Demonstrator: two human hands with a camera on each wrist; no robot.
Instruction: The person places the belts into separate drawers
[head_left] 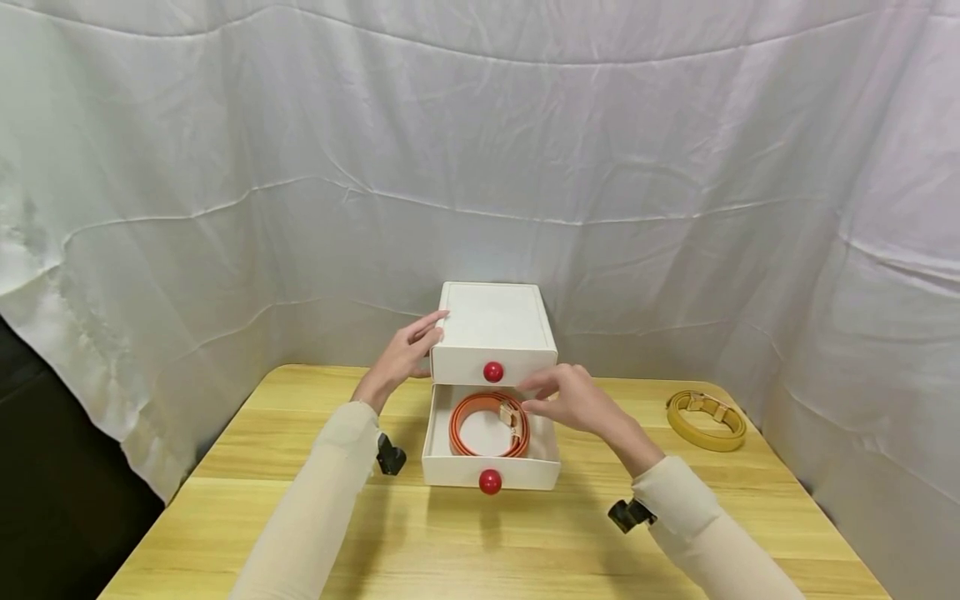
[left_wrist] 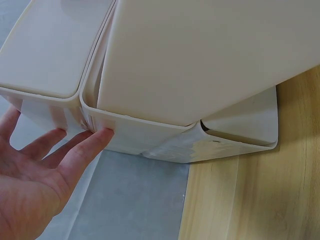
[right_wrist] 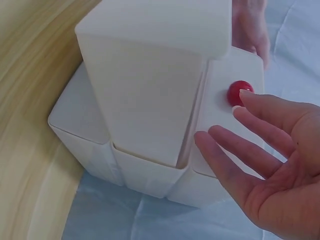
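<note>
Orange leather belt (head_left: 489, 425) coiled in smooth white drawer (head_left: 491, 472) (round red knob (head_left: 490, 481)); both hands relaxed, holding nothing.

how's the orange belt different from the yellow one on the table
The orange belt lies coiled inside the open lower drawer, close by the right hand; the yellow belt lies out on the bare table, far to the right, away from both hands. The orange coil looks rounder, the yellow one flatter and looser. Both are coiled, with a light buckle.
</note>
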